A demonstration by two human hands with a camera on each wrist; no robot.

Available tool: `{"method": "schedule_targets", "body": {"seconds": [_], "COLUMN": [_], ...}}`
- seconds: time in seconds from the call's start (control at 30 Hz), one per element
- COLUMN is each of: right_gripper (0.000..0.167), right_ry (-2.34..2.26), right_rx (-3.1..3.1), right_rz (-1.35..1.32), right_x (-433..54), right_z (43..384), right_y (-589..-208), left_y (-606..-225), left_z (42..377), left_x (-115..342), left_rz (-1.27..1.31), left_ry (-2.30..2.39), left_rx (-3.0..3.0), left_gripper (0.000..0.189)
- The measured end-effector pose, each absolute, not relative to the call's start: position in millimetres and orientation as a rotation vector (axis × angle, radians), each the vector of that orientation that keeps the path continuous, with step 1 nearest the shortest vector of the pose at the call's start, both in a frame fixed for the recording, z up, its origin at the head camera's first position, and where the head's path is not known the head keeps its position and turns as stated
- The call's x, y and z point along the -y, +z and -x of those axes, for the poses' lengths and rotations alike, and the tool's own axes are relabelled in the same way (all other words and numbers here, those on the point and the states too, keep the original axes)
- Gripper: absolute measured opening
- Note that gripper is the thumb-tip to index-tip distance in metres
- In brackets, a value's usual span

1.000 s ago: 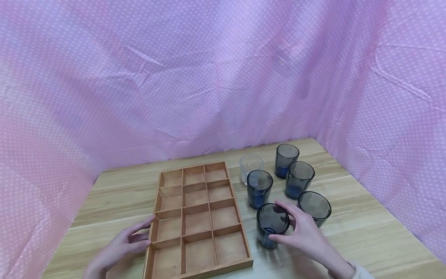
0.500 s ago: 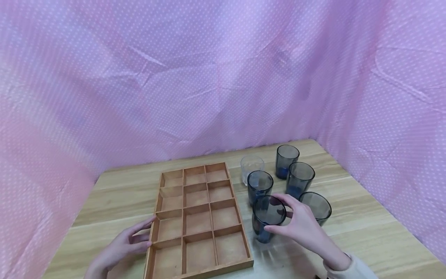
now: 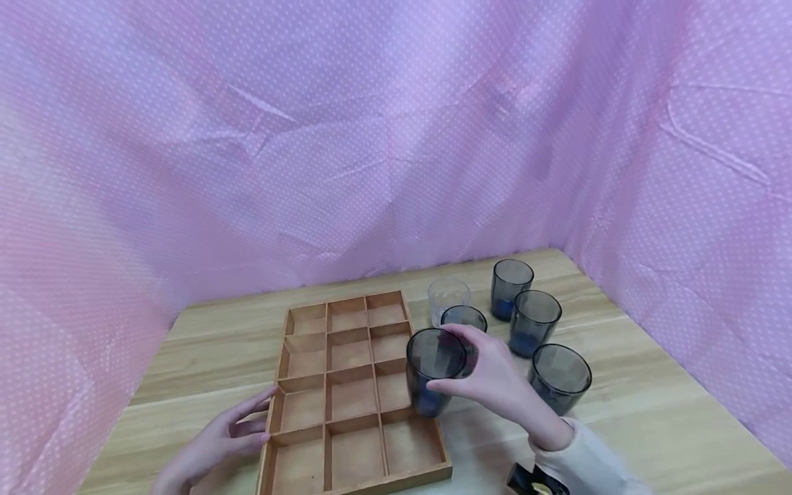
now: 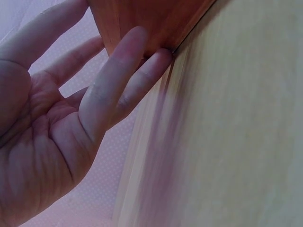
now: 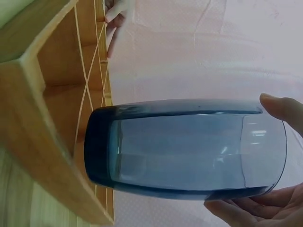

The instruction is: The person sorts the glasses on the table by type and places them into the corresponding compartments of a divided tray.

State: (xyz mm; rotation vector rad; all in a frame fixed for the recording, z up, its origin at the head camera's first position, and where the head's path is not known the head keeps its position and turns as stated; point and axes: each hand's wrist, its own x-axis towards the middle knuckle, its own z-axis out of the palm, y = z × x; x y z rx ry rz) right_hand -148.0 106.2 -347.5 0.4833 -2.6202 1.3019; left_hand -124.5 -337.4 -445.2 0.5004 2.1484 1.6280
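Note:
My right hand (image 3: pixel 498 385) grips a smoky blue-grey drinking glass (image 3: pixel 425 392) near its rim, thumb on one side and fingers on the other. Upright, the glass overlaps the right edge of a wooden compartment tray (image 3: pixel 396 481) in the head view. In the right wrist view, the thick dark base of the glass (image 5: pixel 180 151) is close over the tray's edge (image 5: pixel 61 137). With fingers extended, my left hand (image 3: pixel 213 443) touches the tray's left side. The left wrist view has its fingertips (image 4: pixel 130 45) against the wooden wall (image 4: pixel 142 19).
Behind the held glass stand another tinted glass (image 3: pixel 464 316), partly hidden by my right hand, and a clear glass (image 3: pixel 448 295). Several more tinted glasses (image 3: pixel 559 378) stand to the right. Pink dotted cloth (image 3: pixel 383 137) hangs around the wooden table (image 3: pixel 216 357).
My right hand has lifted the glass off the table and carried it leftward to the tray's right edge. My left hand has stayed at the tray's left side.

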Motion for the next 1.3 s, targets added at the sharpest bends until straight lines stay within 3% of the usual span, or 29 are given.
{"method": "schedule_targets", "body": {"seconds": [0.5,1.3], "right_gripper": [0.075,0.074], "right_ry": [1.455,1.288], "right_rx": [2.639,2.653], "right_rz": [-0.449,-0.533], "right_x": [-57.9,-11.5], "right_z": [174.7,226.3], "right_y": [-339.6,-340.0], "left_y": [-444.3,-446.6], "left_z": [123.8,121.6], "left_x": [338.7,336.2], "left_rz": [-0.465,-0.388], "left_ry": [1.621,1.592], "left_rx": [-2.137,-2.144], "left_gripper": [0.070,0.074]}}
